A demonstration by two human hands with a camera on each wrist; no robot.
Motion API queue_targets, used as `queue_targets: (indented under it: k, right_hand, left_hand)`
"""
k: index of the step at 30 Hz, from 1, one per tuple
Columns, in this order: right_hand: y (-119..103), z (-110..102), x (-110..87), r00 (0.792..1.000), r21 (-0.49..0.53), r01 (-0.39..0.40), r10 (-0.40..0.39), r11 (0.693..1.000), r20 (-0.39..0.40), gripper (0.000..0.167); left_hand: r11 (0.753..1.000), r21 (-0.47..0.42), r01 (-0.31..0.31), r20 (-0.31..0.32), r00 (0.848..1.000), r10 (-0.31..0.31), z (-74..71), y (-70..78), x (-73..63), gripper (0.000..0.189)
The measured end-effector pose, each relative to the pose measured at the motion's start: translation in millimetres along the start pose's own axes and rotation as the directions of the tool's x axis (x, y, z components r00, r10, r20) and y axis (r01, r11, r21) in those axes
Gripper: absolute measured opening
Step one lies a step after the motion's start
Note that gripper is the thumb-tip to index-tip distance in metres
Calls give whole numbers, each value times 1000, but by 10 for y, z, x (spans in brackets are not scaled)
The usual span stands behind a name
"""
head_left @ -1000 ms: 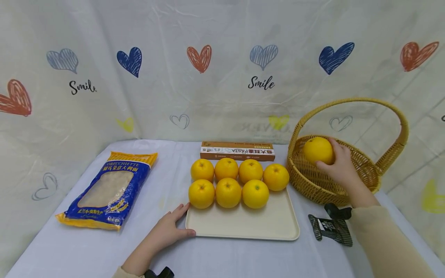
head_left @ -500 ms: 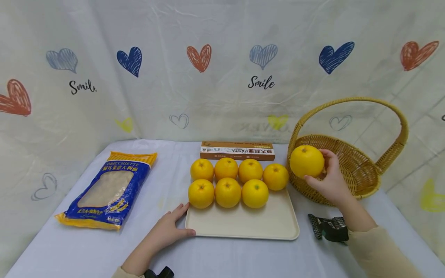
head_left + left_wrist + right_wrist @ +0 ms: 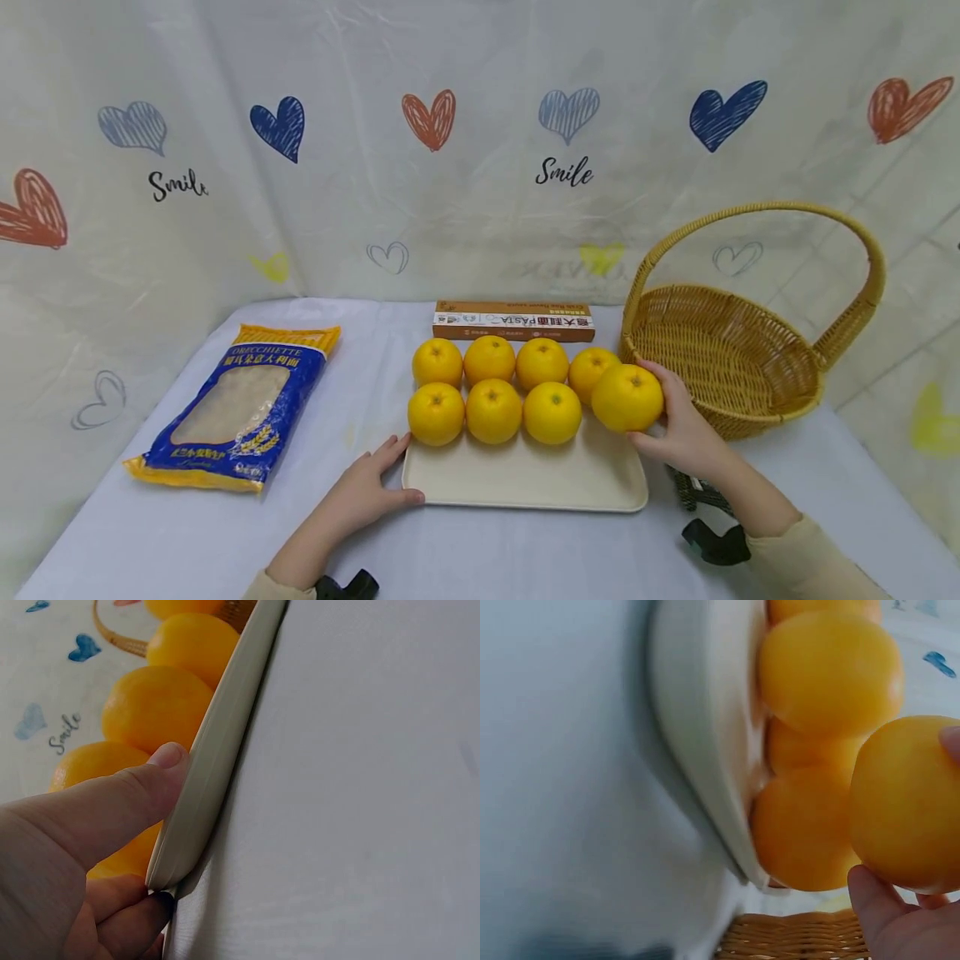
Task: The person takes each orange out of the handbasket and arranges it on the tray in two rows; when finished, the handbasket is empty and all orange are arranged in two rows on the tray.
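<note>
My right hand (image 3: 686, 433) grips an orange (image 3: 627, 398) between thumb and fingers, over the right end of a cream tray (image 3: 525, 483). In the right wrist view, this orange (image 3: 911, 806) overlaps another on the tray. Several oranges (image 3: 492, 411) sit on the tray in two rows, the back row reaching farther right. My left hand (image 3: 363, 492) holds the tray's front left corner. The left wrist view shows its thumb (image 3: 142, 787) against the tray rim (image 3: 214, 765) and its other fingers bent at the corner.
A wicker basket (image 3: 720, 350) with a tall handle stands right of the tray. Behind the tray lies a brown pasta box (image 3: 513, 322). A blue and yellow pasta bag (image 3: 236, 408) lies left. A small dark packet (image 3: 697, 492) is partly hidden beneath the right forearm.
My right hand has carried the orange out of the basket, leftward and toward me, to the tray's right end. The left hand has stayed at the tray corner.
</note>
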State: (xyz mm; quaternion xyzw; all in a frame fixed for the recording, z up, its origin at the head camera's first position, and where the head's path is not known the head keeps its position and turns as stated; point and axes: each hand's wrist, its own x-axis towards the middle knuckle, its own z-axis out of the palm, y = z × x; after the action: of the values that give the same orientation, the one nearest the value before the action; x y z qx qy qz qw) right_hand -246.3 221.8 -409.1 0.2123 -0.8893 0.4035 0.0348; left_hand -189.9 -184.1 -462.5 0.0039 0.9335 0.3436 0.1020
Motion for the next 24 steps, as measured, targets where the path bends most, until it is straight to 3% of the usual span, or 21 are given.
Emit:
queue_targets:
  k: [8,24]
  right_hand:
    - [16,71,-15,996,-1,-50,49,999,80,89]
    - [124,223,-99,991,-102,-73,84,992,105,86]
  left_hand:
    - [1000,5,10,-7,1000,-10,-5,13,30,92]
    - [1000,10,16,15,1000,-16,-10,28,-7,92]
